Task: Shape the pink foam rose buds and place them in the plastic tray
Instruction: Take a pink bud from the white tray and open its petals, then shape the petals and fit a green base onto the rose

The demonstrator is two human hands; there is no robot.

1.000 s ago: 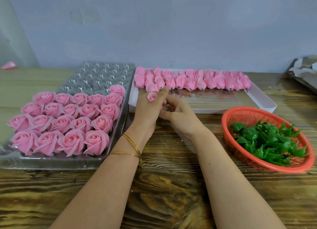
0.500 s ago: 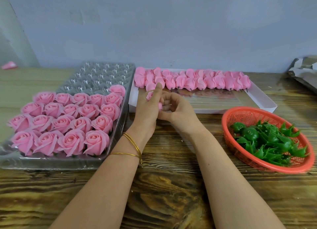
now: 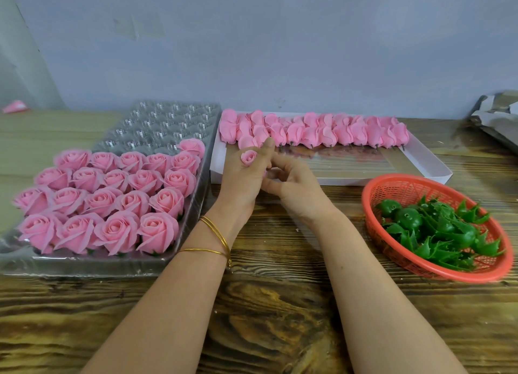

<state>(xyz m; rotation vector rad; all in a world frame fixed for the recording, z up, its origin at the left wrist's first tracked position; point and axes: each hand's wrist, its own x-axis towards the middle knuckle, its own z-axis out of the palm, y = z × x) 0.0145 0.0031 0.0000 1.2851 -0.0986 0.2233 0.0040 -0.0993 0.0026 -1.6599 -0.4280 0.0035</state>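
Pink foam rose bud (image 3: pixel 249 157) sits at the frame's centre, held in the curled grip of the left hand (image 3: pixel 241 181) above the wooden bench (image 3: pixel 280 317). The right hand (image 3: pixel 295 187) curls its fingers against the left; whether its grip pinches the bud I cannot tell. At left, the clear plastic tray (image 3: pixel 168 121) holds opened pink foam roses (image 3: pixel 112 194) in its near rows.
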